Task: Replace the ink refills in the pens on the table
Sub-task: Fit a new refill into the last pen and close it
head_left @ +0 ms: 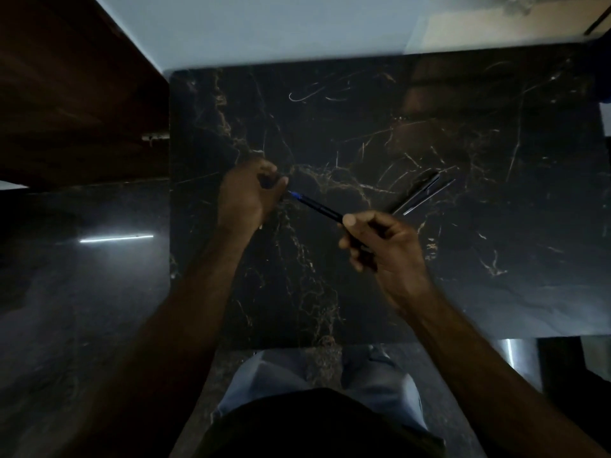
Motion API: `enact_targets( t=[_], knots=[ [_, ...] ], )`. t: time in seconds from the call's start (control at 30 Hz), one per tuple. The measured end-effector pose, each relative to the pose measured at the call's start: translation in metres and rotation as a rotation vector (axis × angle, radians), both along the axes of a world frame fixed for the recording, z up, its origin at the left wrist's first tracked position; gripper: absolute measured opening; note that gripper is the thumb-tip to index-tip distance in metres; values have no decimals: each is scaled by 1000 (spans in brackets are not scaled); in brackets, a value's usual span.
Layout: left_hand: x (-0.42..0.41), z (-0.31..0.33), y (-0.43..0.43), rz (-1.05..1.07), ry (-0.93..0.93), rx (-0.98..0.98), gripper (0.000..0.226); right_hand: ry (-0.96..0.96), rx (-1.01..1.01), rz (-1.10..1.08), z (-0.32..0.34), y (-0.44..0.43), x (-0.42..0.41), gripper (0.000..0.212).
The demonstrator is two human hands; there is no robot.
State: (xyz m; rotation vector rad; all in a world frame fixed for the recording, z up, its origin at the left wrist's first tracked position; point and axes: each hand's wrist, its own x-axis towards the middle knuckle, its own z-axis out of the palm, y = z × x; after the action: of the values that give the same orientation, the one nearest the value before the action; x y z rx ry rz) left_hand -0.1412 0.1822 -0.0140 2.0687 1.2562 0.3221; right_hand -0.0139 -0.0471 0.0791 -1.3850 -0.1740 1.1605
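Note:
A dark pen (319, 208) with a blue end is held slanted above the black marble table (429, 276). My right hand (385, 249) grips its lower end. My left hand (251, 193) is closed at the blue end, pinching a small dark piece there; what it is stays unclear. Another dark pen (418, 192) lies on the table to the right, with a thin refill (429, 197) right beside it.
A brown wooden cabinet (76, 94) stands to the left of the table. A pale wall (264, 28) runs behind the far edge. My legs in light trousers (317, 385) are below the near edge. The scene is dim.

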Motion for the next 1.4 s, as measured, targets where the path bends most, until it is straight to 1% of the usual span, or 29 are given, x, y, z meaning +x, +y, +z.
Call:
enact_targets(
  t=[0.1, 0.23, 0.33, 0.43, 0.47, 0.5, 0.53, 0.6, 0.63, 0.67, 0.7, 0.77, 0.9, 1.1, 1.27, 1.4],
  knots=[
    [5, -6, 6, -93, 169, 56, 29, -10, 85, -67, 14, 1, 1, 3],
    [8, -9, -1, -146, 288, 176, 26, -17, 194, -96, 30, 1, 8, 5],
    [11, -7, -2, -175, 365, 165, 22, -31, 206, -115, 35, 2, 12, 6],
    [12, -2, 0, -207, 365, 119, 18, -31, 191, -133, 35, 1, 13, 4],
    [13, 2, -1, -193, 315, 74, 15, -35, 191, -141, 36, 0, 13, 3],
    [16, 8, -3, -140, 210, -19, 13, -46, 190, -155, 37, 0, 12, 3],
    [21, 17, -6, -51, 64, -169, 12, -69, 189, -177, 39, -1, 11, 3],
    [29, 47, -12, 165, -324, -502, 11, -153, 194, -229, 42, -3, 11, 6],
    [31, 64, -17, 234, -518, -632, 10, -203, 205, -252, 45, -3, 12, 6],
    [32, 82, -23, 260, -678, -721, 11, -250, 222, -269, 49, -2, 13, 7],
    [33, 100, -29, 243, -800, -775, 11, -288, 244, -278, 53, -2, 15, 7],
    [35, 131, -44, 160, -948, -824, 10, -345, 281, -276, 63, -1, 19, 7],
    [37, 162, -64, 166, -1050, -862, 10, -450, 338, -239, 79, 4, 25, 6],
    [35, 172, -69, 245, -1116, -916, 11, -534, 362, -238, 82, 2, 23, 8],
    [35, 172, -73, 228, -1113, -890, 9, -594, 348, -227, 81, 1, 19, 8],
    [36, 169, -81, 162, -1044, -814, 7, -636, 320, -234, 82, 4, 13, 8]
  ],
)
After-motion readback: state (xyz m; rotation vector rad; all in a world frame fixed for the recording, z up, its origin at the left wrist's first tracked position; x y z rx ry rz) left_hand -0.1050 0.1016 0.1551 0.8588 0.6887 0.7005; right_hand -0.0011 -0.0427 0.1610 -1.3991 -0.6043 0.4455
